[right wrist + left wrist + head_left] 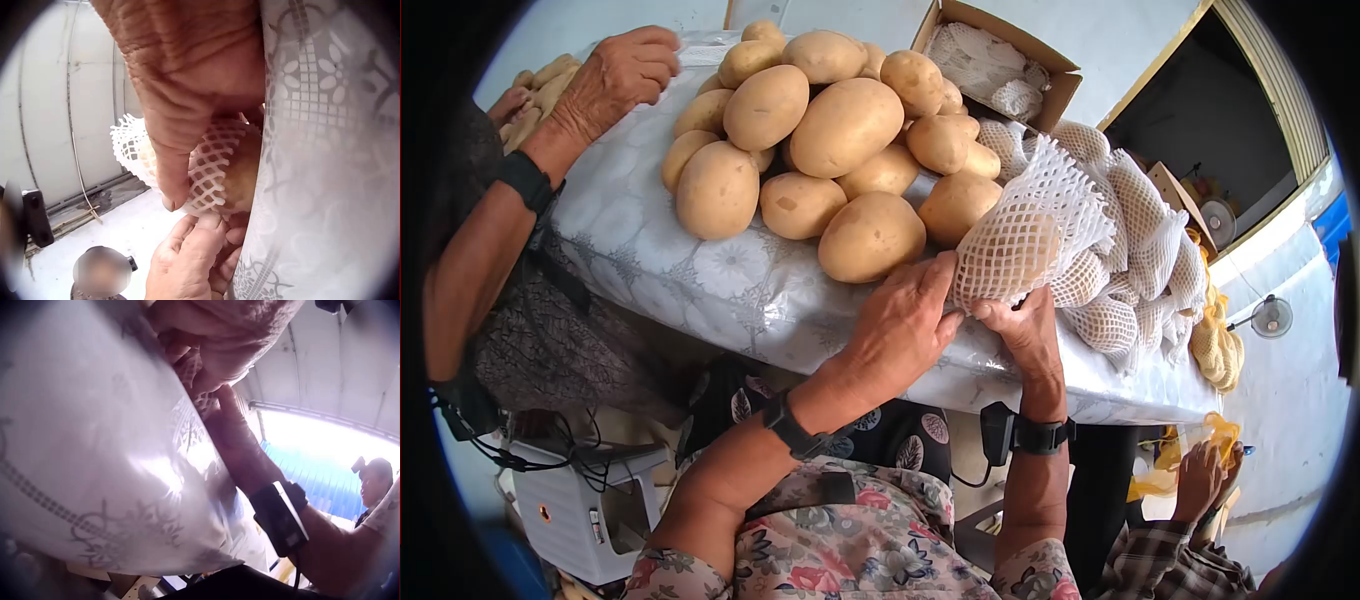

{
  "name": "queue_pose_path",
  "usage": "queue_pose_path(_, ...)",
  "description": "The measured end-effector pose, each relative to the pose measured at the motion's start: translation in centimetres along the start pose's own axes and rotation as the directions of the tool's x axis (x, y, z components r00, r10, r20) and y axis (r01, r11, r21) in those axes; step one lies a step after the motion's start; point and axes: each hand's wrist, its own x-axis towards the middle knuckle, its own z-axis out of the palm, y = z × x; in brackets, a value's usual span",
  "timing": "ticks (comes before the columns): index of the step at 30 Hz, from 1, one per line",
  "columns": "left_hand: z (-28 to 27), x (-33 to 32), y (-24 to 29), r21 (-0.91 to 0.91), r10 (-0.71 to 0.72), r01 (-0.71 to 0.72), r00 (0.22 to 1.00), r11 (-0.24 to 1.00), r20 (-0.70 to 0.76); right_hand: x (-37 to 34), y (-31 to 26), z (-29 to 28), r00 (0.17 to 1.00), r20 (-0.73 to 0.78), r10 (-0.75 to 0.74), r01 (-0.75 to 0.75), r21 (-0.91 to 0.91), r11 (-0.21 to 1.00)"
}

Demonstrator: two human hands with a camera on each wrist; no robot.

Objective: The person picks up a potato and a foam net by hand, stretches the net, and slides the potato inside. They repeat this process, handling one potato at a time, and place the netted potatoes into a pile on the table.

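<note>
Over the table's near edge, a large potato (240, 178) sits inside a white foam net sleeve (1010, 245). The sleeve's loose end fans out past the potato, toward the upper right in the head view. My left hand (895, 325) pinches the sleeve's near edge between thumb and fingers, best seen in the right wrist view. From the other side my right hand (1030, 330) grips the netted potato, its thumb (172, 178) lying along the mesh. Part of the right fingers is hidden behind the potato. In the left wrist view, my left hand (231, 331) covers most of the sleeve.
Bare potatoes (845, 130) are heaped on the patterned tablecloth (730, 280). Netted potatoes (1140, 220) are piled at the right. A cardboard box (1000, 50) with foam nets stands behind. Another person's hand (625, 75) is at the far left; others' hands (1200, 480) hold yellow netting lower right.
</note>
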Motion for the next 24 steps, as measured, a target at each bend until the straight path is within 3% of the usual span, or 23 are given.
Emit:
queue_pose_path(2, -1.5, 0.4, 0.6, -0.012, 0.048, -0.048, 0.999, 0.999, -0.025, 0.1, 0.1, 0.1, 1.000, -0.003, -0.010, 0.010, 0.026, 1.000)
queue_pose_path(5, -2.2, 1.1, 1.2, -0.213, 0.033, -0.054, 0.995, 0.976, -0.099, 0.1, -0.2, 0.0, 1.000, -0.014, 0.021, -0.021, -0.023, 1.000)
queue_pose_path(6, -2.1, 1.2, 1.2, -0.309, 0.027, -0.044, 0.998, 0.950, -0.058, 0.1, 0.1, -0.1, 1.000, -0.011, 0.025, -0.025, -0.044, 0.999)
queue_pose_path(9, 0.8, 0.7, -0.4, -0.311, 0.071, -0.083, 0.996, 0.947, -0.051, 0.2, 1.1, -0.4, 1.000, -0.006, 0.016, -0.017, -0.093, 0.995)
queue_pose_path(13, 1.9, 0.6, -1.4, -0.380, 0.049, -0.038, 0.999, 0.924, 0.020, 0.0, 2.2, -0.8, 0.999, 0.032, 0.021, -0.019, -0.080, 0.997)
queue_pose_path(19, 2.1, 0.5, -0.9, -0.306, -0.043, 0.036, 0.999, 0.951, -0.015, 0.0, 0.8, -0.4, 0.994, 0.099, 0.035, -0.030, -0.055, 0.998)
queue_pose_path(22, 2.5, 0.7, -1.2, -0.334, -0.068, 0.061, 0.998, 0.940, -0.011, -0.6, 0.5, 0.5, 0.995, -0.068, -0.079, 0.054, -0.306, 0.950)
queue_pose_path(24, 2.2, 0.8, -1.2, -0.371, -0.087, 0.077, 0.996, 0.926, -0.010, -1.2, -0.3, 1.8, 0.976, -0.152, -0.159, 0.059, -0.513, 0.856)
